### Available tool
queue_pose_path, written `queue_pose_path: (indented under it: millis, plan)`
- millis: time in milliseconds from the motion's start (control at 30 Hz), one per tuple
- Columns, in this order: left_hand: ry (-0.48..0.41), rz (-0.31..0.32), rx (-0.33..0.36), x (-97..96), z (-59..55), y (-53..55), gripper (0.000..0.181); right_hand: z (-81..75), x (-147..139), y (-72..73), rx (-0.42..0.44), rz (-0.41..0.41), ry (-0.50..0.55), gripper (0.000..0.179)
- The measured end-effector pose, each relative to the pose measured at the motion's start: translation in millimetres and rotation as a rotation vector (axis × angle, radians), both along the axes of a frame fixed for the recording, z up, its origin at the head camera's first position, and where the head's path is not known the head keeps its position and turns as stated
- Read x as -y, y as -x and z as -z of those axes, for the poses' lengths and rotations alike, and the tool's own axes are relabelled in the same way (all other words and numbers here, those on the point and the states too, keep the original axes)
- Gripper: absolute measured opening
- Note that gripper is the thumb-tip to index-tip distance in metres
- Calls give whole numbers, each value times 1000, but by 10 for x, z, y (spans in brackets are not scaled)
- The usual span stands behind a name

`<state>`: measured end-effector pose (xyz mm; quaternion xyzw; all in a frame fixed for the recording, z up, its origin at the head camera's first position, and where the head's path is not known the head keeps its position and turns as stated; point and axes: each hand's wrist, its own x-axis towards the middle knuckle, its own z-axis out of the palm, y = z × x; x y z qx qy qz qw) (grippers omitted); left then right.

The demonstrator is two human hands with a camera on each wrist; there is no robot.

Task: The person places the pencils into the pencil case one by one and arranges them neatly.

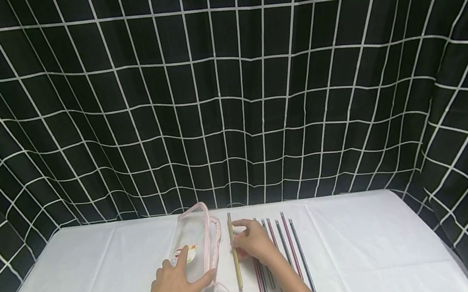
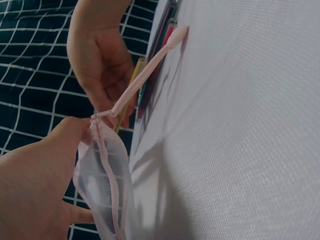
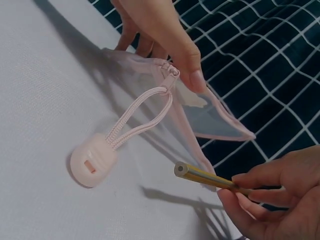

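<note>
A see-through mesh pencil case (image 1: 201, 267) with pink edging and a printed patch lies on the cloth, its zipper side facing right. My left hand (image 1: 170, 288) holds it, the thumb at the near zipper end and the fingers over the mesh. From the zipper pull hangs a pink cord loop with a plastic tab (image 3: 94, 160). Just right of the case, my right hand (image 1: 254, 243) pinches a yellow pencil (image 1: 237, 267) between thumb and fingers. In the right wrist view, the pencil's flat unsharpened end points toward the case.
Several dark and red pencils (image 1: 296, 250) lie roughly side by side to the right, some partly hidden under the right forearm. A white cloth (image 1: 360, 247) covers the table. Behind it hangs a black curtain (image 1: 227, 93) with a white grid.
</note>
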<state>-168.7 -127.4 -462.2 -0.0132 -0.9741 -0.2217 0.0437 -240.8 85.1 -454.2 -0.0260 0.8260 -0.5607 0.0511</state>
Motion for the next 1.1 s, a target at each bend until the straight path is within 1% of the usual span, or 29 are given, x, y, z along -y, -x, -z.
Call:
queue_pose_path:
  millis: [467,800,1100]
  plan:
    - [-4,0,-7,6,-13,-5,95,-38,29,8,-14,7,71,61]
    - [-3,3,1,9,-6,4,96,-27,72,59,-27,13,141,61]
    - [9,10,-8,2,1,1,96,-49,124,61,-45,14,169,60]
